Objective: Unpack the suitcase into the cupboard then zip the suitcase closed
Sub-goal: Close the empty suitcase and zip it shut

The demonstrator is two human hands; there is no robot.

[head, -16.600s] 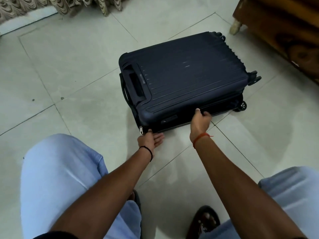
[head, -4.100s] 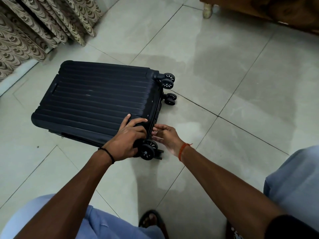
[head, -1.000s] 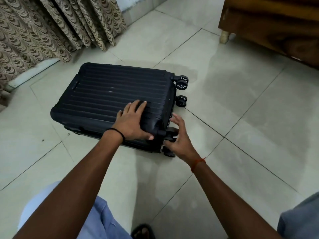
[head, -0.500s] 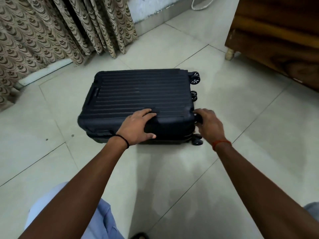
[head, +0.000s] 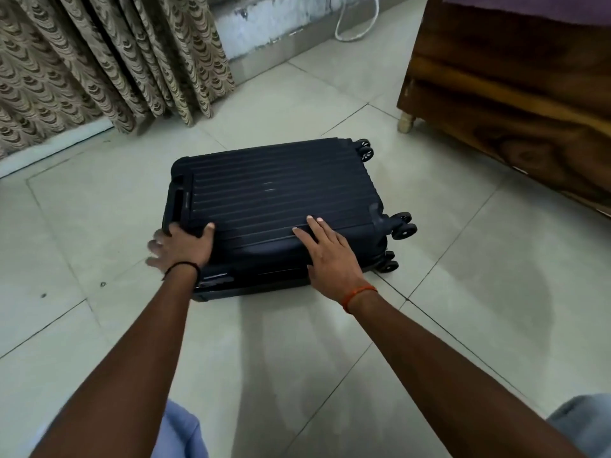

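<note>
on the tiled floor [head: 463,325], the dark ribbed suitcase [head: 274,200] lies flat, lid side up and closed, its wheels [head: 401,226] pointing right. a patterned curtain [head: 82,61] hangs at far left, behind it.

left to right:

- left hand [head: 183,247]: placed at the near left corner of the shell, beside the recessed top handle [head: 177,204]. the thumb lies on the lid; the fingers are spread over the corner edge and blurred. it grasps nothing that can be seen and rests loosely on the case.
- right hand [head: 325,251]: flat on the near right part of the lid, fingers straight, palm pressing the shell. it is released, not clenched.
- wooden furniture [head: 512,94]: stands well apart at upper right. whether it is the cupboard cannot be told.

step in hand, as judged: positioning and steadying the suitcase on the floor. no contents are visible, so unpacking does not appear to have begun, although this cannot be confirmed.

next move, as judged: locate the zip pull along the side seam facing the person. its position is not clear in this view. one hand should hold the shell steady while the other runs the zip round the case, then lifts the lid.
</note>
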